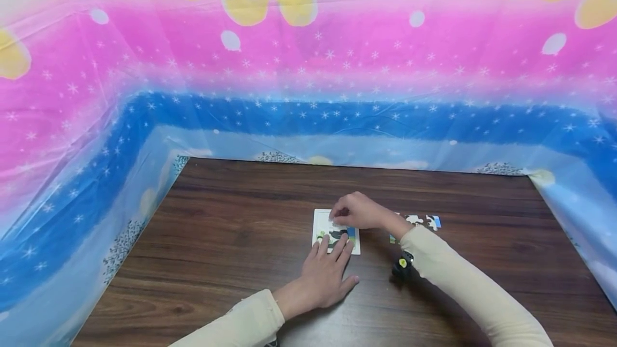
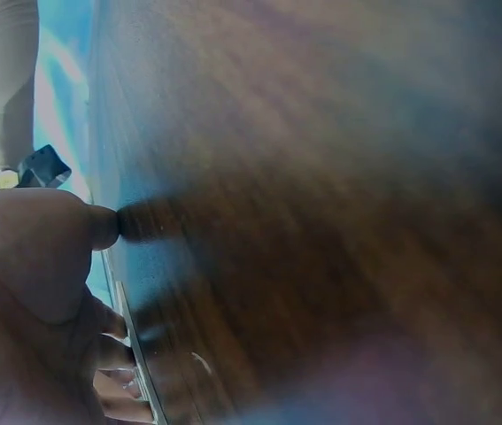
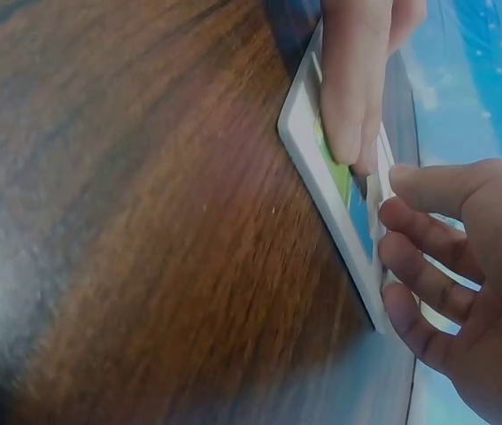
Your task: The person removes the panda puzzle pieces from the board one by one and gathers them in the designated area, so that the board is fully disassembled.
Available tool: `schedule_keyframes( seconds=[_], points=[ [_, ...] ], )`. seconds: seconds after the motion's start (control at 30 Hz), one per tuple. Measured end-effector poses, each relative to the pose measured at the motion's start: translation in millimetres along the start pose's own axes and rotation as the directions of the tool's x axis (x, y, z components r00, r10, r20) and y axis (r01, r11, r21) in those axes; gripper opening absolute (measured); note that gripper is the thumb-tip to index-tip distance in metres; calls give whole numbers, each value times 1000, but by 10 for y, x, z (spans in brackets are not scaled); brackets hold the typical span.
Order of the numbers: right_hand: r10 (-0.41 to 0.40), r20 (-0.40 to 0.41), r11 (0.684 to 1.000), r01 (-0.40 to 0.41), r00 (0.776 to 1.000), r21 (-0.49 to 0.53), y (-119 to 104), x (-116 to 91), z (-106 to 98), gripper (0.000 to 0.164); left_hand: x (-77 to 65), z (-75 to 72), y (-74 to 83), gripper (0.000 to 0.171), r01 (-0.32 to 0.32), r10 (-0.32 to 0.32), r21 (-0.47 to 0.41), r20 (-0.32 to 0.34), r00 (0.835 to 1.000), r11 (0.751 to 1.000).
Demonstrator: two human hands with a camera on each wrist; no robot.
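Note:
A white-rimmed jigsaw puzzle tray [image 1: 316,223] lies on the table with part of a colourful picture in it. My left hand [image 1: 325,277] rests flat across its near side, fingers spread over the picture and thumb out on the wood. At the far part of the tray, my right hand [image 1: 362,212] pinches a puzzle piece [image 3: 373,205] between thumb and fingertips. In the right wrist view that piece stands tilted, close over the blue and green picture. The fingers of both hands hide part of the picture.
Several loose puzzle pieces [image 1: 424,222] lie right of the tray, partly behind the right forearm. A dark wrist device [image 1: 403,264] hangs below the right wrist. The brown wooden table [image 1: 231,218] ends at a patterned cloth [image 1: 308,117] along the back and sides.

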State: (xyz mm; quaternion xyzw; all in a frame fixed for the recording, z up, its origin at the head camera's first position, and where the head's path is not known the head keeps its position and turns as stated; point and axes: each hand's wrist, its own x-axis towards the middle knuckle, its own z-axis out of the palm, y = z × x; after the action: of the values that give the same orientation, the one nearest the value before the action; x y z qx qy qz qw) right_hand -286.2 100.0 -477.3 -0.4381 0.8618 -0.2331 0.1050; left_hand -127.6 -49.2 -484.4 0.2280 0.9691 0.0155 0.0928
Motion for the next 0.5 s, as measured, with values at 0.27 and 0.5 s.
schedule_keyframes(
  seconds=[0.27,0.5],
  points=[
    [-4,67,1000,5,998,-9,-16,-11,-14,16,2,15,-4,75,-8,8,23,8,1000,1000],
    [-2,69,999,0,998,32,-8,-37,-3,16,4,-1,-11,75,-22,21,39,5,1000,999]
  ],
)
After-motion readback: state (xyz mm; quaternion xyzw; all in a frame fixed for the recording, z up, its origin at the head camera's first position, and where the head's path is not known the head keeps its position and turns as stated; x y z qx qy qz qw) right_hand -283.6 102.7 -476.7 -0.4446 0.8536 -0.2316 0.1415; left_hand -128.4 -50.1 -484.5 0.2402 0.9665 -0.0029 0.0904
